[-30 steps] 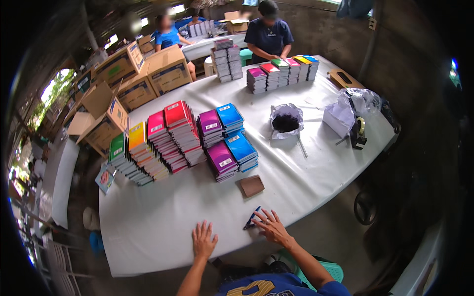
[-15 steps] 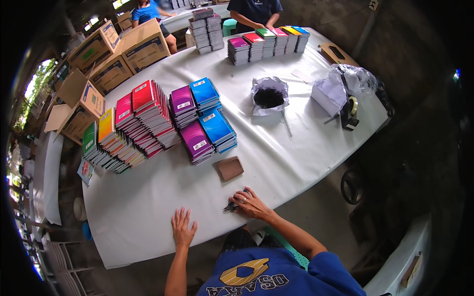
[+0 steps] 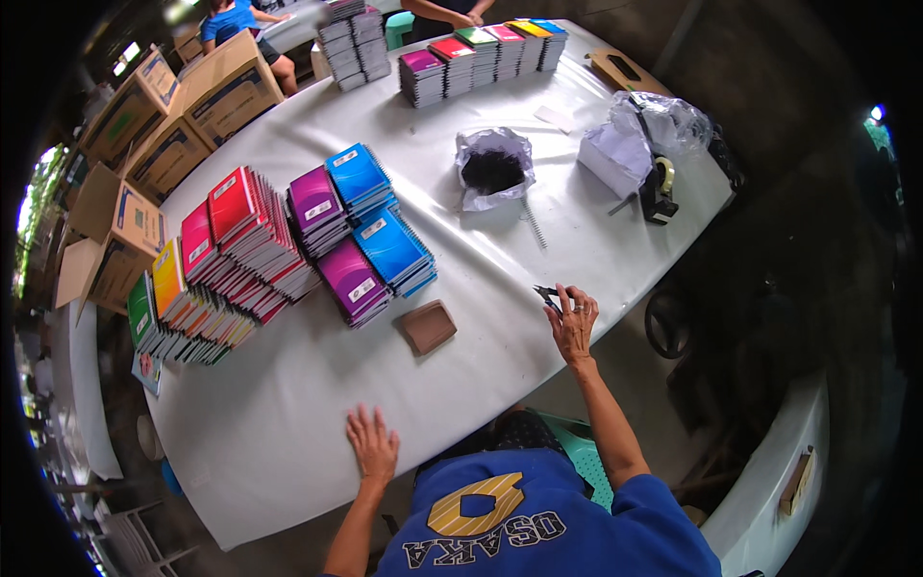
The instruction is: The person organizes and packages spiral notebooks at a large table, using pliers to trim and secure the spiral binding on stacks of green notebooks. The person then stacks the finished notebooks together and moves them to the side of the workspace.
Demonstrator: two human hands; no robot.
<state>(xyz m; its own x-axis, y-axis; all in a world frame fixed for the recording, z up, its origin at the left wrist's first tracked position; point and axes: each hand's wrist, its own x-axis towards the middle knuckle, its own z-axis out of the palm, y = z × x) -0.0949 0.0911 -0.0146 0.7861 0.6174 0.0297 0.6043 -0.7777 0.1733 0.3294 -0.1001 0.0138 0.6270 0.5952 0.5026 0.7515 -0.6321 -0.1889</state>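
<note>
My right hand is closed on a small pair of dark-handled pliers, held over the right edge of the white-covered table. My left hand rests flat on the table near its front edge, fingers spread, with nothing in it. Between and beyond the hands lies a brown rectangular block or case. To the left of centre stand stacks of spiral notebooks: blue ones, purple ones, red ones, yellow ones and green ones.
A paper-lined holder with black bits stands beyond the pliers, a loose spiral wire beside it. Farther right are a tape dispenser and clear plastic. Cardboard boxes line the far left. A co-worker's hands are behind more notebooks.
My right hand has lifted the pliers off the table and carried them forward and to the right. My left hand stays on the table. The whole view has shifted slightly.
</note>
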